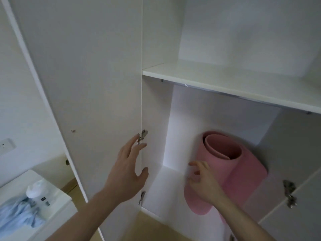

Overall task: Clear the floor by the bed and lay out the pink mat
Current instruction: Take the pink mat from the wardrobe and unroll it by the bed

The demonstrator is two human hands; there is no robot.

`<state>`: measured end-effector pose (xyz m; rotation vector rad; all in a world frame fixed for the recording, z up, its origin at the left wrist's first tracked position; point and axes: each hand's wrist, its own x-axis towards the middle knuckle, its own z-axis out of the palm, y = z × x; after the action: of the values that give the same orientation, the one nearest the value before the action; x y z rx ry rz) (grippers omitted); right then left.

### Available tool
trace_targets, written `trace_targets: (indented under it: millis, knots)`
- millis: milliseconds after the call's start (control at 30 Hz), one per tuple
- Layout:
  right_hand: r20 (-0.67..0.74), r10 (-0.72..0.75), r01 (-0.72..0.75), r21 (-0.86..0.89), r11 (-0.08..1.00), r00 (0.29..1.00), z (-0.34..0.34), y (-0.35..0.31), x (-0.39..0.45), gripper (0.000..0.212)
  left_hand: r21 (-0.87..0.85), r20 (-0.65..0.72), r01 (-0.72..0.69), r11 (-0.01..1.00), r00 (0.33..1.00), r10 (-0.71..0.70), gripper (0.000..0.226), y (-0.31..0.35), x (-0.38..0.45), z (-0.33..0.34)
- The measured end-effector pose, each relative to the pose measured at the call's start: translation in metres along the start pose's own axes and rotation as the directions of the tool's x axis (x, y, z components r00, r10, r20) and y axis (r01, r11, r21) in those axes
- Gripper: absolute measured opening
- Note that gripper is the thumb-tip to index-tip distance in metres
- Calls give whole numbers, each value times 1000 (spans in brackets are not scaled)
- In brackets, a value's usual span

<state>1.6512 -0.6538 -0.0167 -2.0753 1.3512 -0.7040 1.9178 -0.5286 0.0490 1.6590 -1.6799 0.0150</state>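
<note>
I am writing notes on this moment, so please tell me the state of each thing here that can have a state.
Left door: open, swung wide.
Right door: open.
Mat: rolled up, standing inside the wardrobe.
Shelf: bare where visible.
Left hand: open, fingers straight, on the left door's edge.
Right hand: open, fingers spread, against the mat, no grip yet.
Blue cloth: crumpled on the white unit.

Mat [231, 173] seemingly on wardrobe floor [166, 188].
</note>
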Motion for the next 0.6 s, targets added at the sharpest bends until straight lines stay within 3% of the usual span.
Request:
trace_targets:
  millis: [200,600]
  knots:
    - [-65,101,-105,-59,993,993,-50,54,-9,49,-85,217,-73,994,972,90,48,28,44,81]
    - [-149,347,-351,1,936,926,-106,164,-29,51,-125,560,-127,984,810,176,48,85,109,252]
